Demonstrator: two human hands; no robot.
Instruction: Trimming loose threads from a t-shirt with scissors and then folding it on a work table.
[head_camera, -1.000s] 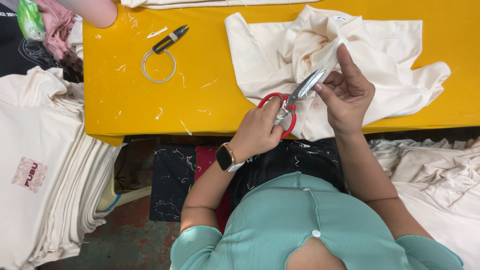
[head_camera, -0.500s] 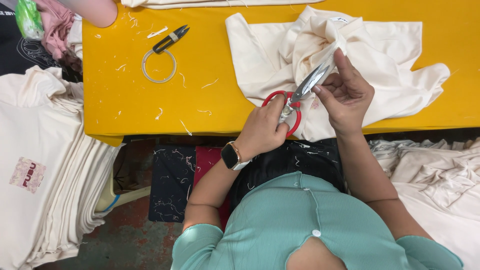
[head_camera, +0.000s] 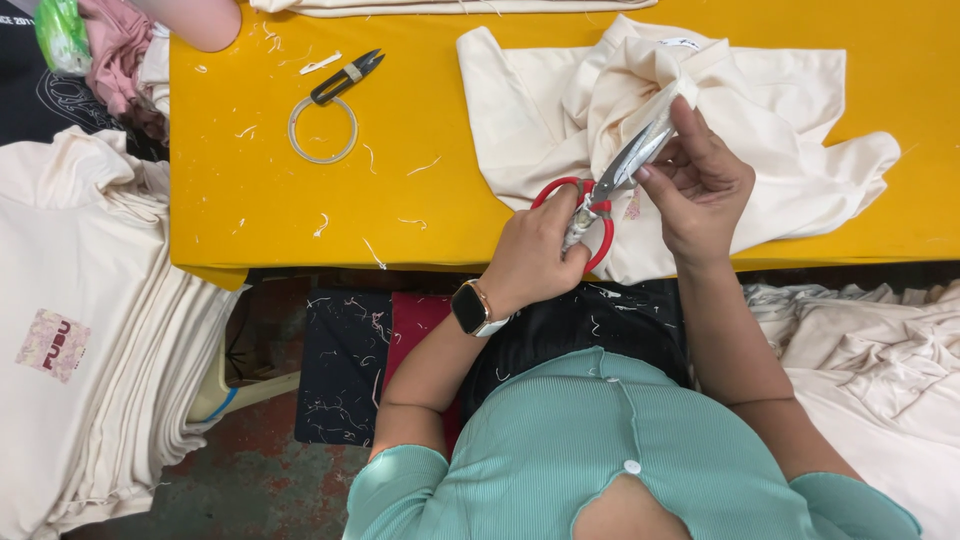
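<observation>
My left hand (head_camera: 535, 255), with a watch on its wrist, grips the red handles of a pair of scissors (head_camera: 622, 168). The steel blades point up and to the right, over a crumpled cream garment (head_camera: 790, 110) on the yellow table (head_camera: 420, 215). My right hand (head_camera: 705, 185) is beside the blade tips and pinches a small fold of the garment's cloth against them. Whether the blades are open or closed is hard to tell.
Black thread snips (head_camera: 345, 77) and a pale ring (head_camera: 322, 130) lie on the table's left part among thread scraps. A stack of cream shirts (head_camera: 90, 330) sits at left, and a cream cloth pile (head_camera: 880, 370) at right. Another person's arm (head_camera: 195, 18) shows at top left.
My left hand has edged slightly up and right with the scissors, towards my right hand. The garment and the other things on the table lie as before.
</observation>
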